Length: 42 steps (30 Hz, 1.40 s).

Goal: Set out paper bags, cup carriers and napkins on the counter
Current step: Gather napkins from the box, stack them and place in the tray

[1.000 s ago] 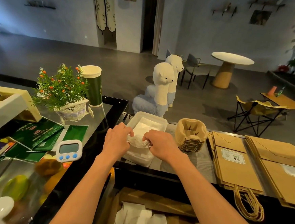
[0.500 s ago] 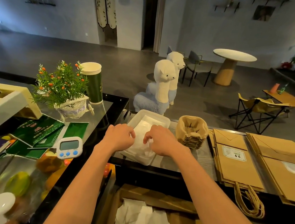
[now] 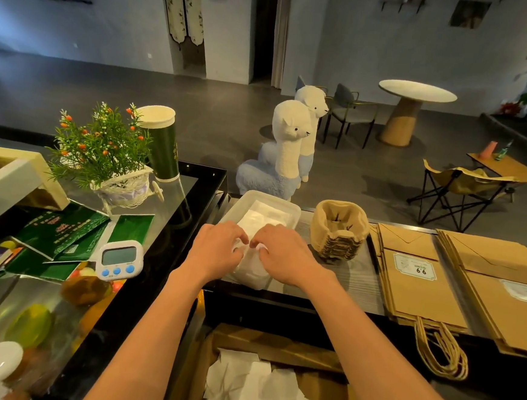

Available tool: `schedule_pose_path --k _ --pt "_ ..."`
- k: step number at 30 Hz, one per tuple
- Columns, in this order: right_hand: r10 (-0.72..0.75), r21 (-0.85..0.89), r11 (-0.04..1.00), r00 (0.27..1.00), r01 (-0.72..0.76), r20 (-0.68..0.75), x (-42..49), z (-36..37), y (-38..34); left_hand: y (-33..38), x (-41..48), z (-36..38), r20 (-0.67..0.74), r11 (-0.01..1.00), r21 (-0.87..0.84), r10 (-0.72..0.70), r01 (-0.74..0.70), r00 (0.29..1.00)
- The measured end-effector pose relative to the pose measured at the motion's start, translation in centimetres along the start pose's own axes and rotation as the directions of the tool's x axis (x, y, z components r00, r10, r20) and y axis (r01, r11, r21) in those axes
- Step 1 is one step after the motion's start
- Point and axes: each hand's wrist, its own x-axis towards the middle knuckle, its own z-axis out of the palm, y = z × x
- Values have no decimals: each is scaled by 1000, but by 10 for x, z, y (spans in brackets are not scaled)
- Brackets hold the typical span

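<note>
1. A second ago both hands held a ruffled bunch of napkins point(image 3: 264, 218) up over the near end of the white tray point(image 3: 293, 210). Now the bunch lies lower and flatter in the tray.
2. The left hand point(image 3: 217, 250) and right hand point(image 3: 286, 255) sit close together, fingers curled onto the stack's near edge and pinching it (fingertips partly hidden).
3. The cup carriers point(image 3: 338, 234) stand just beside the tray and the paper bags point(image 3: 419, 284) lie further right on the counter point(image 3: 356, 289), so the napkins look like the last item, nearly settled.
</note>
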Motion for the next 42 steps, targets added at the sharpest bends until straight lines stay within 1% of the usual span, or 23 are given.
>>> schedule_pose_path --k 2,3,5,8,11,13,17,21,25,27,29,32,34,36,37,39,41,42 --pt "-19 -65 998 998 23 63 -1 1 1 -1 0 1 18 1000 10 3 -3 1000" --pt "-19 -70 997 997 25 78 -2 2 1 -2 -1 2 21 1000 6 2 -2 1000" --pt "-16 -53 998 999 19 51 -3 3 2 -2 0 3 -1 1000 -12 10 -10 1000" --pt "-48 -63 997 999 48 -3 -5 5 1 -1 0 5 -15 1000 -13 24 -24 1000" --pt "-52 -160 985 997 61 56 -6 9 0 -2 -1 8 37 1000 -13 -3 4 999" --pt "-34 -175 983 997 45 65 -6 8 0 -3 -2 9 74 999 -26 -24 26 997" --pt "-45 -119 992 998 40 -45 -7 5 -2 -1 -3 14 66 997 -57 -57 60 996" --pt "-27 -155 987 999 31 27 -10 17 3 4 -6 20 57 992 -32 -120 122 991" --pt "-17 -198 980 999 11 -27 -16 8 3 14 -7 22 54 990 -42 -136 138 989" --pt "-9 -200 980 997 -6 -77 -21 4 2 17 -10 24 1 986 -99 -135 135 991" --pt "26 -97 994 991 -39 -130 -30 5 2 20 -16 24 -87 972 -212 -123 103 989" --pt "94 119 991 964 -66 -248 -47 12 0 31 -31 26 -204 914 -406 -103 11 974" --pt "201 286 951 933 -113 -300 -58 16 -4 38 -42 31 -249 862 -506 -115 -28 962" --pt "311 473 869 905 -146 -291 -67 21 -8 45 -52 38 -239 807 -590 -143 -27 960" --pt "347 563 814 895 -140 -279 -72 24 -9 47 -56 41 -250 797 -603 -149 -34 957" --pt "385 693 713 885 -105 -262 -83 32 -10 50 -66 47 -336 838 -542 -139 -71 931" --pt "398 761 645 880 -67 -261 -92 40 -11 52 -75 50 -403 863 -498 -136 -92 905" --pt "403 776 628 876 -53 -266 -96 43 -12 53 -79 52 -405 848 -520 -135 -106 904"
